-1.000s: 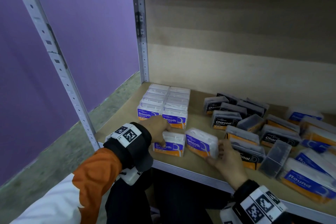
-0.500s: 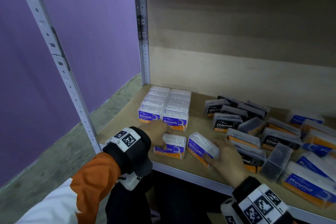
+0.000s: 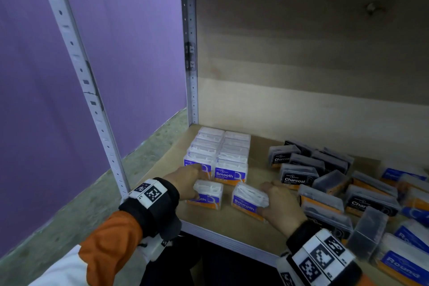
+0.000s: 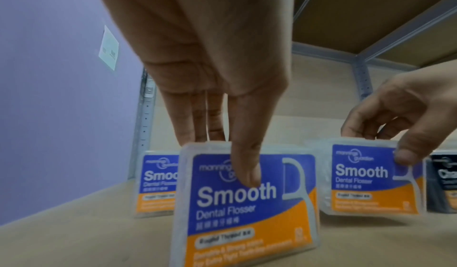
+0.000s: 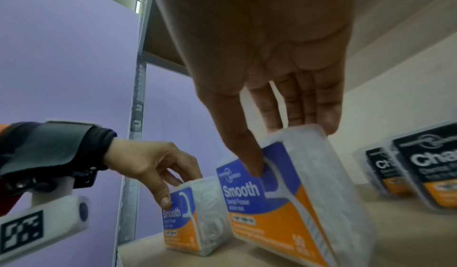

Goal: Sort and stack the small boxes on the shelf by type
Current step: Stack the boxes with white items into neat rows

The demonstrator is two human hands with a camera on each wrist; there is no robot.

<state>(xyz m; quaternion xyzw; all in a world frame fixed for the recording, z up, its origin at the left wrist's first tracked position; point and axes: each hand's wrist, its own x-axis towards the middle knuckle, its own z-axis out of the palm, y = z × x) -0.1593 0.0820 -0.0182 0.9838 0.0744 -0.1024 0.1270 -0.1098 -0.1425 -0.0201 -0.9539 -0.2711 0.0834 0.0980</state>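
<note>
In the lower middle of the head view, the left hand (image 3: 185, 181) pinches a Smooth box (image 3: 207, 195) that stands on the wooden shelf (image 3: 232, 223) near its front edge. The left wrist view shows the thumb (image 4: 245, 165) pressed on the blue front label of this box and the other fingers behind its top edge.

Just to the right of it in the frame, the right hand (image 3: 281, 206) holds a second Smooth box (image 3: 249, 200). In the right wrist view this second box (image 5: 296, 193) is tilted, with the thumb (image 5: 249, 154) on the front label and the fingers (image 5: 323, 118) over the back of the top edge. Whether its bottom touches the shelf I cannot tell. The two boxes are near each other but do not touch.

Behind them, closer to the back of the shelf, stands the sorted block of Smooth boxes (image 3: 220, 155) in two neat rows, with the labels facing the front. It is beside the grey metal post (image 3: 191, 77) in the corner.

At the middle right of the head view there is a loose group of black Charcoal boxes (image 3: 299, 174), some upright and some lying. At the lower right of the frame lie blue Round boxes (image 3: 401, 262), partly cut by the edge.

A purple wall (image 3: 116, 53) fills the left side of the frame.
</note>
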